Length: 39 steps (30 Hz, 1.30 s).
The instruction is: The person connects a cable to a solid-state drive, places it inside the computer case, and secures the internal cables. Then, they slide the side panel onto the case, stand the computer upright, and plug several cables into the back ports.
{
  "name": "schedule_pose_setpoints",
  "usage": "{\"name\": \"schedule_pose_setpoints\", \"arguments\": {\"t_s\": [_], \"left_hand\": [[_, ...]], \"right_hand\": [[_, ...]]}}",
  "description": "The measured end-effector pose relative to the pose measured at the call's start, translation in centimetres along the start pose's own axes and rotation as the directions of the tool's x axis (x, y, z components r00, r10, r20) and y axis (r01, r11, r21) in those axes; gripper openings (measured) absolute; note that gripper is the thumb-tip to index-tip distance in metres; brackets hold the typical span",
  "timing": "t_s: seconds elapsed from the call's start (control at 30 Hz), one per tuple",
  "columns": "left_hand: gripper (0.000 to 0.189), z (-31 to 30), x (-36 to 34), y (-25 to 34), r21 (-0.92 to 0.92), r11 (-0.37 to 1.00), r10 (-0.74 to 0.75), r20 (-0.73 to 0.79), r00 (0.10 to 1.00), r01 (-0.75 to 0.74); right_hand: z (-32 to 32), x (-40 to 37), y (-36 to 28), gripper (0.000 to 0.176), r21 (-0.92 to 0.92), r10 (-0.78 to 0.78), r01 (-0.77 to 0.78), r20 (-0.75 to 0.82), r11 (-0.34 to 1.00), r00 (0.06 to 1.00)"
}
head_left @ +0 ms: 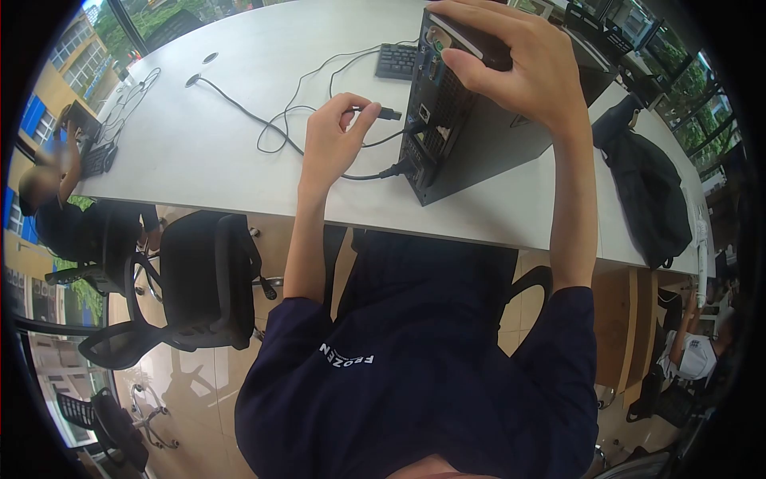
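My left hand [333, 137] pinches a black USB plug [389, 114] between thumb and fingers. The plug's metal end points at the rear panel of a black computer tower [495, 140], a short gap away from it. The tower stands on the white desk with its ports facing left. My right hand [527, 68] grips the tower's top rear edge, thumb against the port side and fingers over the top. Low on the rear panel sits a power cord plug [395, 169]. Just above it, another black cable [389, 139] runs into the panel.
Behind the tower lies a black keyboard [396, 61]. Thin cables trail over the white desk [191, 152] to a grommet hole. A black bag [646, 188] lies on the right. Office chairs [209, 275] stand at left; other people sit at both sides.
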<state>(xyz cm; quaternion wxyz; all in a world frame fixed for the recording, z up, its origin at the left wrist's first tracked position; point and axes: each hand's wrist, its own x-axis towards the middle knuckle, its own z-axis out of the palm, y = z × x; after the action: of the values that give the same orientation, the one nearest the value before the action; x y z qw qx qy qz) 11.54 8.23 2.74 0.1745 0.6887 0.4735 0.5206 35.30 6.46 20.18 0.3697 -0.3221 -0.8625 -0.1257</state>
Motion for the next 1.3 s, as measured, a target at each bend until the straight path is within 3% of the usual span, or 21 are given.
{"name": "schedule_pose_setpoints", "arguments": {"t_s": [0.07, 0.1, 0.17, 0.27, 0.5, 0.57, 0.67, 0.8, 0.87, 0.97, 1.17, 1.3], "left_hand": [[0.021, 0.1, 0.1, 0.2, -0.239, 0.970, 0.026, -0.065, 0.998, -0.041], [0.021, -0.1, 0.1, 0.4, -0.240, 0.970, 0.025, -0.060, 0.998, -0.039], [0.020, -0.5, -0.2, 1.1, -0.384, 0.923, 0.014, 0.086, 0.996, 0.020], [0.019, -0.4, -0.6, 2.1, -0.346, 0.935, -0.005, 0.199, 0.980, 0.075], [0.017, 0.0, -0.7, 2.1, -0.319, 0.943, -0.042, 0.160, 0.986, 0.092], [0.019, 0.4, -0.8, 2.1, -0.437, 0.890, -0.081, 0.130, 0.988, 0.131], [0.019, 1.1, -0.9, 2.5, -0.509, 0.851, -0.088, 0.107, 0.990, 0.130], [0.019, 1.3, -1.1, 3.0, -0.481, 0.868, -0.098, 0.071, 0.993, 0.120], [0.019, 1.2, -0.9, 3.4, -0.549, 0.826, -0.097, 0.090, 0.991, 0.131], [0.020, 1.1, -0.4, 3.4, -0.522, 0.841, -0.088, 0.125, 0.988, 0.140], [0.021, 1.2, -0.2, 2.8, -0.524, 0.836, -0.064, 0.203, 0.977, 0.164], [0.022, 1.9, -0.8, 2.8, -0.557, 0.819, -0.056, 0.161, 0.985, 0.138]], "right_hand": [[0.0, 0.0, -0.2, 0.056, -0.024, -0.044, 0.043, -0.022, 0.999, 0.999], [-0.3, 0.1, -0.6, 0.056, -0.024, -0.039, 0.038, -0.022, 0.999, 0.999], [-0.9, 0.2, -1.6, 0.057, -0.043, -0.008, 0.009, 0.018, 0.999, 1.000], [0.1, 0.0, 0.0, 0.058, -0.016, -0.058, 0.058, -0.038, 0.998, 0.998], [0.0, 0.3, 0.1, 0.056, -0.006, 0.004, -0.004, -0.002, 1.000, 1.000], [0.2, 0.3, 0.2, 0.056, -0.053, -0.077, 0.074, -0.052, 0.996, 0.996], [-0.4, 0.3, -1.2, 0.056, -0.071, -0.024, 0.021, -0.039, 0.997, 0.999], [0.2, 0.5, 0.6, 0.055, 0.006, -0.001, 0.001, -0.025, 1.000, 1.000], [0.2, 0.5, 0.6, 0.055, 0.003, 0.004, -0.003, -0.014, 1.000, 1.000], [0.5, 0.4, 1.1, 0.054, 0.007, -0.051, 0.051, -0.042, 0.999, 0.998], [-0.5, 0.1, -0.4, 0.055, -0.005, -0.019, 0.019, -0.011, 1.000, 1.000], [0.0, 0.1, 0.2, 0.055, -0.003, 0.017, -0.017, -0.004, 1.000, 1.000]]}}
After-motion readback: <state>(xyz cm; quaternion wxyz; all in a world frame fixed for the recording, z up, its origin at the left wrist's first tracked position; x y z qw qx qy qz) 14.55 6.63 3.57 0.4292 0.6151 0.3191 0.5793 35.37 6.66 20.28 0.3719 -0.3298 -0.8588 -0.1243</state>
